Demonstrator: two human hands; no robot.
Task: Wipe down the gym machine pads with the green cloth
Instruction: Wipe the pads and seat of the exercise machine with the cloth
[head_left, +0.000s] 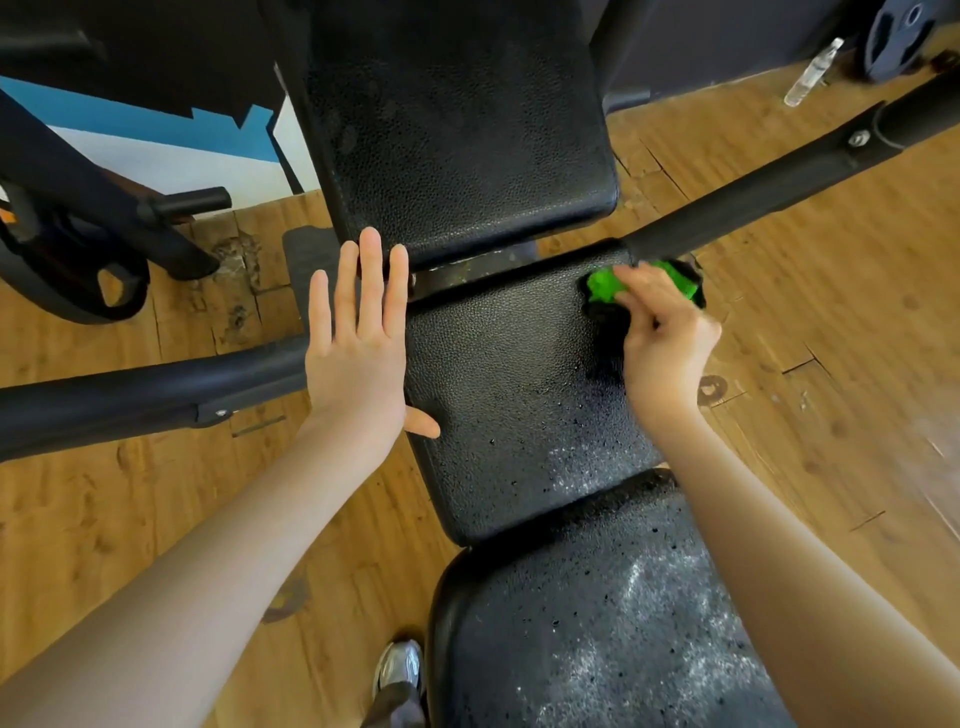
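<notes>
Head view: right hand grips the half-hidden green cloth on the middle pad; left hand flat.

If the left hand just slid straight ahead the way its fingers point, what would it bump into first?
Most likely the left edge of the upper back pad. The left hand lies flat and open beside the middle pad, its fingers already reaching that upper pad's lower corner, though depth is hard to judge from above.
</notes>
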